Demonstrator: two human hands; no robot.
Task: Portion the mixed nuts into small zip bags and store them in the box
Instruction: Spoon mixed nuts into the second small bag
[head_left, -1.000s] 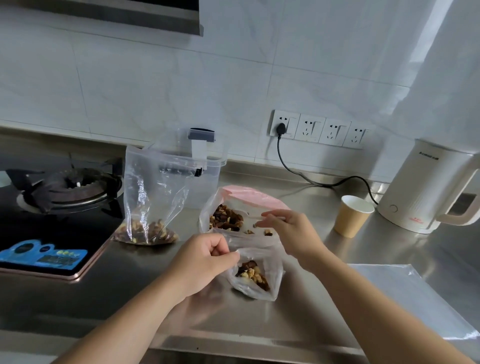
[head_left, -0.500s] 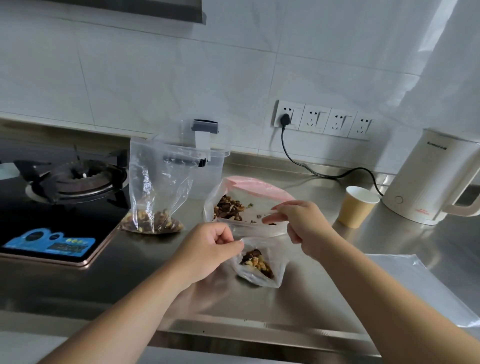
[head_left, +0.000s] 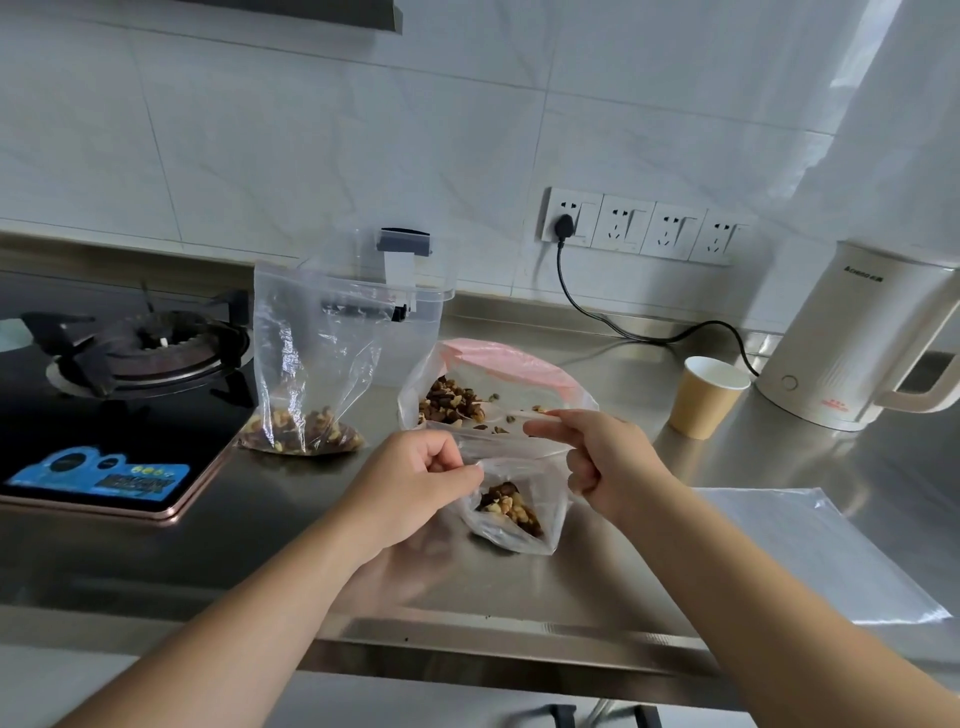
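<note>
A small clear zip bag with a handful of mixed nuts rests on the steel counter in front of me. My left hand pinches its top left corner; my right hand pinches the zip strip at the top right, stretching it level. Just behind lies the large pink-topped bag of mixed nuts, open. Another clear zip bag with nuts stands upright to the left, leaning against the clear plastic storage box with a grey latch.
A gas hob fills the counter's left side. A paper cup and a cream electric kettle stand at the right, its cord plugged into the wall sockets. Flat empty clear bags lie on the counter at the right.
My hands have drawn apart along the small bag's top, the right one sliding rightward on the zip strip. The camera view has shifted slightly.
</note>
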